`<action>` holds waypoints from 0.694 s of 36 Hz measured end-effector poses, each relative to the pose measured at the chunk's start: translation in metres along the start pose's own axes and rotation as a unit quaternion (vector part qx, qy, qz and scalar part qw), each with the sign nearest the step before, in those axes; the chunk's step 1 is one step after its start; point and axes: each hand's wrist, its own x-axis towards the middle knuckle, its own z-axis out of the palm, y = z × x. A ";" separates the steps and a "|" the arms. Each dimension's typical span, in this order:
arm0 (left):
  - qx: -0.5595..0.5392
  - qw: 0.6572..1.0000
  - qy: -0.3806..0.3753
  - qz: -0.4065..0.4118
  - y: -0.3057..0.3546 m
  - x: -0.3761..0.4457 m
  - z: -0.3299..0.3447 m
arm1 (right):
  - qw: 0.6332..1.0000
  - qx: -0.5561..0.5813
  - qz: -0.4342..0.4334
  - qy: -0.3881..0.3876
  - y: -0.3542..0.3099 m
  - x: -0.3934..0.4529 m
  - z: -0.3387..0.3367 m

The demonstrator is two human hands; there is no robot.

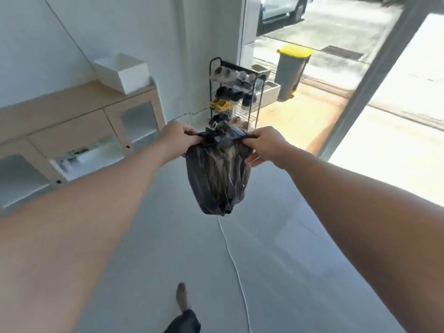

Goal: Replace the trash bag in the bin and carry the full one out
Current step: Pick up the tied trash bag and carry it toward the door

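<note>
A full black trash bag (pixel 217 176) hangs in the air in front of me, above the grey floor. My left hand (pixel 179 138) pinches the left end of its gathered top. My right hand (pixel 266 146) pinches the right end, so the top is stretched tight between both hands. A knot of bunched plastic stands up in the middle of the top. Outside the open doorway stands a grey wheelie bin (pixel 289 73) with a yellow lid.
A low wooden cabinet (pixel 79 131) with glass doors runs along the left wall, with a white box (pixel 123 72) on top. A black wire shoe rack (pixel 236 92) stands beside the doorway. A white cable (pixel 236 267) trails across the floor. My foot (pixel 182 295) shows below.
</note>
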 end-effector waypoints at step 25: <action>0.010 0.950 -0.306 0.055 0.106 0.364 0.464 | 0.933 0.042 0.283 0.218 0.336 0.231 -0.262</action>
